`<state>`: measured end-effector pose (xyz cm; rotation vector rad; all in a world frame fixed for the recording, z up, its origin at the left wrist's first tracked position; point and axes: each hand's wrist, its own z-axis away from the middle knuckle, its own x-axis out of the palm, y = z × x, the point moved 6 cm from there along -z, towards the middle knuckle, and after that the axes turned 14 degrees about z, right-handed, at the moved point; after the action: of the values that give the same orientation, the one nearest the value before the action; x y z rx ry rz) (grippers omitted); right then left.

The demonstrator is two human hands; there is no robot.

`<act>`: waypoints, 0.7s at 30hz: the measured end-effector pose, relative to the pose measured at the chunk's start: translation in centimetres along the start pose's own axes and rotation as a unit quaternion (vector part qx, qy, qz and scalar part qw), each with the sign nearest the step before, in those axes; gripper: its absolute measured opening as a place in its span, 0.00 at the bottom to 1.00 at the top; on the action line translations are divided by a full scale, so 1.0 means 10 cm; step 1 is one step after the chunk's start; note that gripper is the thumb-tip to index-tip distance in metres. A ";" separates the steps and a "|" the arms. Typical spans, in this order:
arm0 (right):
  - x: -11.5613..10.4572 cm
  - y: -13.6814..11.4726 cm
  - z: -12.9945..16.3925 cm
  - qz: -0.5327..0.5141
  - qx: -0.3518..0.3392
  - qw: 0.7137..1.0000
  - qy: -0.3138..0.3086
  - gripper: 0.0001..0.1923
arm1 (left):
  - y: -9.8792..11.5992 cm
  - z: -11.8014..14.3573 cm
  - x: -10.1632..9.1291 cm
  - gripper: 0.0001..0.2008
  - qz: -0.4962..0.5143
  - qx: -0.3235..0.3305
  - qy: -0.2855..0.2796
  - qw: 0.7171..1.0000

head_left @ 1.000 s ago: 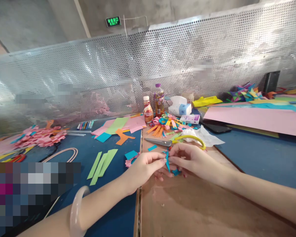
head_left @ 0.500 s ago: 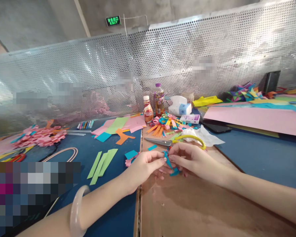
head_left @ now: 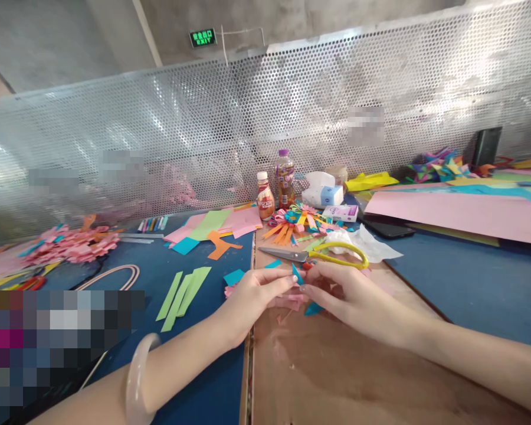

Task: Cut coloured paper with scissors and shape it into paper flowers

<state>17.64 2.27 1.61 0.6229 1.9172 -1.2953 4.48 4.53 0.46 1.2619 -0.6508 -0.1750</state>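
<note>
Near the middle, a small pointed piece of blue paper (head_left: pixel 298 275) is pinched between the thumb and fingers of my left hand (head_left: pixel 254 298). My right hand (head_left: pixel 351 295) is at its other end, fingers curled in, the thumb tip against the paper's lower edge. Below the fingers lie another blue paper piece (head_left: pixel 313 309) and pink paper pieces (head_left: pixel 291 302), partly hidden by my hands. Yellow-handled scissors (head_left: pixel 287 254) rest just beyond my fingertips. Left of my left hand, a blue paper square (head_left: pixel 234 277) sits on a partly covered pink paper piece.
Green paper strips (head_left: pixel 188 292) lie on the blue surface to the left. Behind are a coffee bottle (head_left: pixel 265 199), a drink bottle (head_left: pixel 285 183), a tissue pack (head_left: pixel 323 192) and colourful paper flowers (head_left: pixel 298 221). A phone (head_left: pixel 389 227) and pink sheets (head_left: pixel 460 209) lie at right.
The blue paper between my fingertips has turned and now points up more. My right hand has shifted slightly, its fingers a little further from my left hand's.
</note>
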 end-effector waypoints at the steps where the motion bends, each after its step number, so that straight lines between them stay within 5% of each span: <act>1: 0.00 -0.01 0.00 0.004 -0.005 1.000 -0.005 0.11 | 0.00 0.00 0.00 0.13 -0.004 -0.001 -0.002 1.000; 5: -0.01 -0.02 0.01 -0.006 0.010 1.000 -0.019 0.12 | 0.01 0.00 0.00 0.15 -0.038 0.010 -0.007 0.999; 10: -0.08 -0.10 0.02 0.020 0.010 0.998 -0.051 0.10 | 0.08 0.04 0.00 0.16 -0.150 0.097 0.001 0.984; 14: -0.06 -0.08 0.03 0.004 0.017 0.997 -0.072 0.10 | 0.11 0.08 0.04 0.13 -0.275 0.132 -0.004 0.952; 17: 0.01 0.02 0.01 -0.041 0.025 0.996 -0.079 0.10 | 0.21 0.12 0.06 0.10 -0.349 0.217 0.005 0.912; 21: 0.10 0.10 0.00 -0.086 0.040 0.988 -0.120 0.11 | 0.26 0.14 0.07 0.10 -0.377 0.269 0.004 0.886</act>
<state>17.73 2.62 0.23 0.3274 1.7560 -1.4905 3.70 3.93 3.32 2.0187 -0.1576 -0.6662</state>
